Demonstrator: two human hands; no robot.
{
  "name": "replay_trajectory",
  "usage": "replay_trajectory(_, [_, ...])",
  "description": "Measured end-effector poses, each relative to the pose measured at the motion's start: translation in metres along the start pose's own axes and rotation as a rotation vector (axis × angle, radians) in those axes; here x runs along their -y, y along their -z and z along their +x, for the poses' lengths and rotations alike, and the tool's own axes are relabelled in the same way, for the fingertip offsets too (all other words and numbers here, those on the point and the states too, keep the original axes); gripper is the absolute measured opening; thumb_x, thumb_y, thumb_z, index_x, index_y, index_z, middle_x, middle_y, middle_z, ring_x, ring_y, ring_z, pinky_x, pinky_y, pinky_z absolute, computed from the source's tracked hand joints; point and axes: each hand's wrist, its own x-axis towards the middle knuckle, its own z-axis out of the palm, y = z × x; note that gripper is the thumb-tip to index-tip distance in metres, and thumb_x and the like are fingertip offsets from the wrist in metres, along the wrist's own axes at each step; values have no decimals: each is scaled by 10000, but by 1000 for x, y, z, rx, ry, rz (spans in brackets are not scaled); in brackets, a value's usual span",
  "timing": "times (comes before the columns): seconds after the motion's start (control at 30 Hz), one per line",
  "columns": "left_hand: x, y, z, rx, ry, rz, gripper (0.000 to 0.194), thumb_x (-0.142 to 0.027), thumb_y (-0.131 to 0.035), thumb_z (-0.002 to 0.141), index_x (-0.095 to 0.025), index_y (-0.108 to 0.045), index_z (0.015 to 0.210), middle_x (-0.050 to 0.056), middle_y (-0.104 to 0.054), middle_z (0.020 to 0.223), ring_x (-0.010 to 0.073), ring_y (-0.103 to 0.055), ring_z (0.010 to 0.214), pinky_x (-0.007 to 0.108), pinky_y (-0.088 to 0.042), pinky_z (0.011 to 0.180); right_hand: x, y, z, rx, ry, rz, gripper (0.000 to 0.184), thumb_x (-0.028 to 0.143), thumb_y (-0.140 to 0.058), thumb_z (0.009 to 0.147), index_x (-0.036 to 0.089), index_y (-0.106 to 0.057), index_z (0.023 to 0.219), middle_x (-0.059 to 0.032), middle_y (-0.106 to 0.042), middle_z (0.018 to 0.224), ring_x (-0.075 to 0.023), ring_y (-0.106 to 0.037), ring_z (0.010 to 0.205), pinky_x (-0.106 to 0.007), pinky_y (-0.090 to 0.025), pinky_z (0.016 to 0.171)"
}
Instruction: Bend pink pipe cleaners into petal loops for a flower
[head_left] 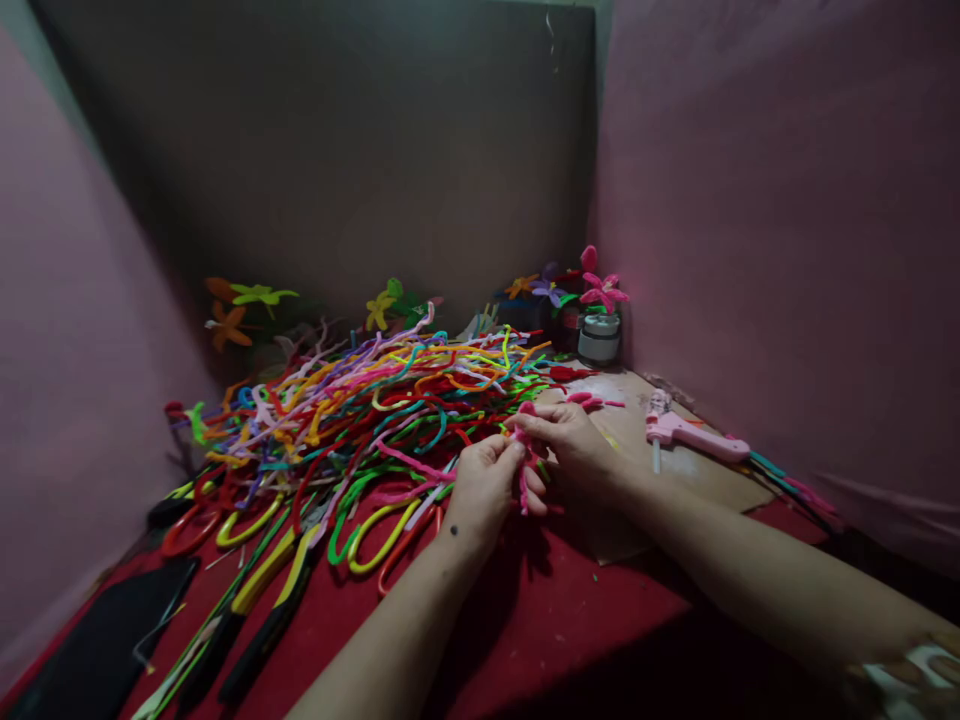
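Pink fuzzy wire [524, 490] is the thing being worked on, and it is in both hands at the near right side of the big pile of fuzzy wires [405, 385]. Closest to the person, two black and yellow handles [264, 578] stick out from the front left of the pile. Next come the hands. The left hand [486, 488] has its thumb and finger pressed on the wire, and the right hand [568, 440] pinches it a bit higher up. One end hangs down below the fingers. The top part looks bunched, but the fingers hide most of it, so I can't tell how it is bent. My guess is that it's part done: some is shaped, and the hanging end is left. Right of the pile, a pink glue gun [701, 437] lies on a brown board [724, 490], with no hand on it. More pink pieces [596, 402] lie just beside the pile. Most wires in the pile look unused. Behind the pile, a pink flower [604, 292] that looks finished stands by a grey jar [598, 342].
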Motion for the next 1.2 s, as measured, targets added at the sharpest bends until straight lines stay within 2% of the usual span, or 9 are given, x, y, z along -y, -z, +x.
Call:
replay_trajectory(0.13, [1, -3, 0, 1, -16, 35, 211, -297, -512, 739, -150, -478, 592, 1, -562, 415, 117, -505, 314, 201, -360, 363, 2, 1, 2, -112, 167, -176, 167, 291, -632, 683, 139, -635, 614, 13, -540, 562, -91, -455, 535, -232, -343, 525])
replay_trajectory(0.2, [2, -4, 3, 8, -9, 54, 247, -290, -513, 731, -148, -475, 533, -1, -530, 361, 107, -486, 294, 186, -325, 353, 0, 2, 3, -139, 214, -254, 168, 281, -623, 686, 145, -638, 589, 11, -531, 541, -98, -455, 529, -242, -355, 529])
replay_trajectory(0.37, [4, -3, 9, 9, 38, 34, 323, -244, -502, 716, -140, -459, 413, -1, -472, 291, 53, -371, 239, 169, -229, 324, 0, 4, 1, -181, 479, -391, 101, 247, -617, 698, 179, -682, 663, -14, -578, 629, -126, -506, 628, -260, -399, 620])
replay_trajectory(0.53, [-1, -1, 8, 60, -5, 57, 328, -350, -531, 749, -139, -480, 503, 0, -512, 340, 58, -391, 261, 171, -225, 340, 5, 4, 4, -27, 150, -34, 262, 382, -556, 750, 144, -656, 705, 6, -550, 562, -85, -460, 497, -223, -357, 500])
replay_trajectory(0.63, [-1, 1, 6, 74, 6, 67, 280, -347, -556, 742, -135, -499, 569, -1, -536, 390, 70, -447, 312, 173, -269, 376, 2, 4, 7, 44, 33, 85, 244, 365, -623, 687, 124, -658, 698, 6, -573, 568, -76, -472, 492, -211, -355, 497])
replay_trajectory(0.8, [4, 5, 5, 211, 49, -8, 223, -335, -576, 742, -120, -548, 689, 16, -572, 516, 64, -485, 427, 174, -311, 447, 0, 5, 7, -19, 0, 125, 220, 327, -644, 660, 111, -671, 693, -6, -601, 554, -83, -501, 498, -212, -365, 506])
replay_trajectory(0.97, [0, 9, 3, 273, 169, -46, 216, -285, -657, 666, -114, -528, 636, -29, -483, 514, 6, -334, 382, 156, -191, 390, 6, 6, 8, -22, 4, 145, 216, 322, -647, 651, 107, -673, 664, -8, -594, 516, -89, -505, 478, -223, -375, 504])
replay_trajectory(1.07, [-7, 13, 2, 331, 278, 34, 243, -308, -666, 651, -127, -507, 631, -47, -444, 478, 1, -267, 342, 162, -132, 359, 9, 8, 8, -26, 10, 100, 218, 316, -649, 644, 100, -669, 623, -6, -579, 485, -78, -470, 438, -221, -350, 474])
replay_trajectory(1.2, [-12, 16, 3, 214, 179, 288, 279, -379, -647, 673, -123, -537, 673, -25, -494, 486, 28, -361, 355, 164, -202, 361, 14, 9, 8, -16, 7, 95, 234, 327, -640, 647, 98, -670, 613, 3, -560, 455, -78, -457, 422, -228, -351, 480])
